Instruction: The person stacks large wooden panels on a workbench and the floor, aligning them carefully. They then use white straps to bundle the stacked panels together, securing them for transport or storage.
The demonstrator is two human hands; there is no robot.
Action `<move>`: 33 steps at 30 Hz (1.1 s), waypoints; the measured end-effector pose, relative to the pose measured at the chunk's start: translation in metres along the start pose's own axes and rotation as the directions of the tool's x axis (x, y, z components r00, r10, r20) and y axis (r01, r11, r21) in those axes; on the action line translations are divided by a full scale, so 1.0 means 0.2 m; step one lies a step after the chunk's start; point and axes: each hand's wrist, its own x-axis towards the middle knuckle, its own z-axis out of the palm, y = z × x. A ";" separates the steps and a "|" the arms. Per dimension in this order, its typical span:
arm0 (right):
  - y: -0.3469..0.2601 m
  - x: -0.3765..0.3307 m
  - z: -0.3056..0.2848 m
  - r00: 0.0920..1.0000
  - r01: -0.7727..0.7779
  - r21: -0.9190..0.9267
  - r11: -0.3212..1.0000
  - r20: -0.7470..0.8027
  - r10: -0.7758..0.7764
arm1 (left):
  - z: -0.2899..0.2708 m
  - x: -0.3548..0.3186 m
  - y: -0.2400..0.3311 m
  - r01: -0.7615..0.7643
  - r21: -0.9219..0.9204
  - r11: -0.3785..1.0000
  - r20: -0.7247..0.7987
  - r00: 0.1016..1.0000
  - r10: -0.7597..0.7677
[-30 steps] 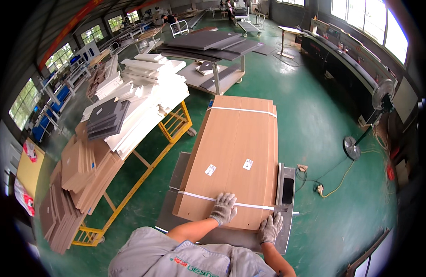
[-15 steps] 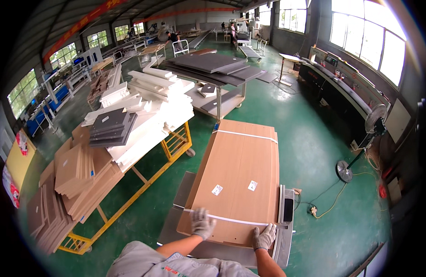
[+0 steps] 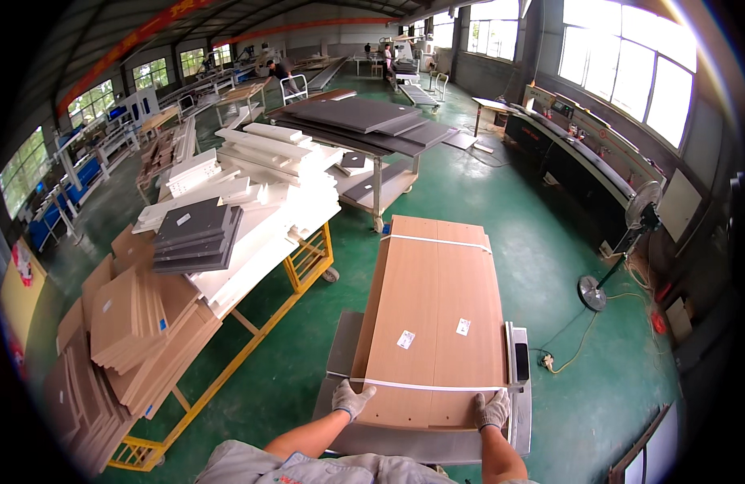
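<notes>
A stack of long wood-coloured panels (image 3: 437,323) lies in front of me, bound by a near white strap (image 3: 433,386) and a far white strap (image 3: 441,240). Two small white labels sit on its top. My left hand (image 3: 353,399), in a pale knit glove, grips the stack's near left edge beside the strap, thumb on top. Gloved alike, my right hand (image 3: 492,410) holds the near right edge just below the strap. Fingers on the outer sides are partly hidden. Dark grey boards (image 3: 404,445) show beneath the stack.
To the left, a yellow-framed cart (image 3: 227,365) bears white, brown and dark grey panels. A wheeled table (image 3: 377,194) with dark boards stands ahead. On the right are a standing fan (image 3: 592,293), its cable on the green floor, and a long machine (image 3: 570,161). People work far off.
My left hand has moved from the strap on top to the stack's left edge. My right hand keeps to the right edge. The view has shifted, so the stack appears further right.
</notes>
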 end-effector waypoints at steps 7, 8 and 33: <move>-0.02 0.02 -0.05 1.000 0.005 0.055 0.998 -0.018 -0.004 | 0.00 0.14 -0.05 0.051 -0.111 0.992 0.144 0.989 -0.034; -0.04 0.01 -0.06 1.000 0.007 0.063 0.998 -0.027 -0.006 | -0.01 0.16 -0.07 0.049 -0.156 0.986 0.164 0.986 -0.023; -0.05 -0.56 -0.45 0.936 -0.299 0.373 0.878 0.295 0.193 | -0.34 -0.11 -0.52 0.067 -0.005 0.998 0.070 0.995 -0.066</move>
